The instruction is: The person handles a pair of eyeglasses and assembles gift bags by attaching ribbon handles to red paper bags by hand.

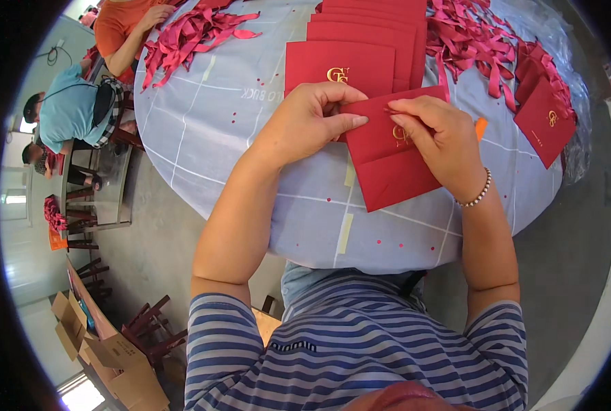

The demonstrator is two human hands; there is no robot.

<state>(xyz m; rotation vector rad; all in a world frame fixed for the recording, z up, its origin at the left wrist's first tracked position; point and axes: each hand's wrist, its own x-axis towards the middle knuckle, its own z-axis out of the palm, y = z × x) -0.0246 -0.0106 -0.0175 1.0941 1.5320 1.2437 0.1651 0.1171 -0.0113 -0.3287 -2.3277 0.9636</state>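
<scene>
Tilted over the near part of the table is a flat red paper bag [394, 181] with a gold emblem and a folded bottom flap. At its upper left corner my left hand [312, 120] pinches it between thumb and fingers. My right hand [442, 140] lies across the bag's front, partly covering the emblem. Its thumb and forefinger close together near the top edge; a tiny red bit shows at the tips, too small to name. Just beyond is an overlapping stack of similar red bags [350, 58].
Heaps of red ribbons lie on the table at the far left [199, 38] and far right [476, 41]. Another red bag [545, 123] rests at the right edge near clear plastic. Small red dots dot the cloth [305, 226]. Other people sit left; cardboard boxes [131, 380] stand lower left.
</scene>
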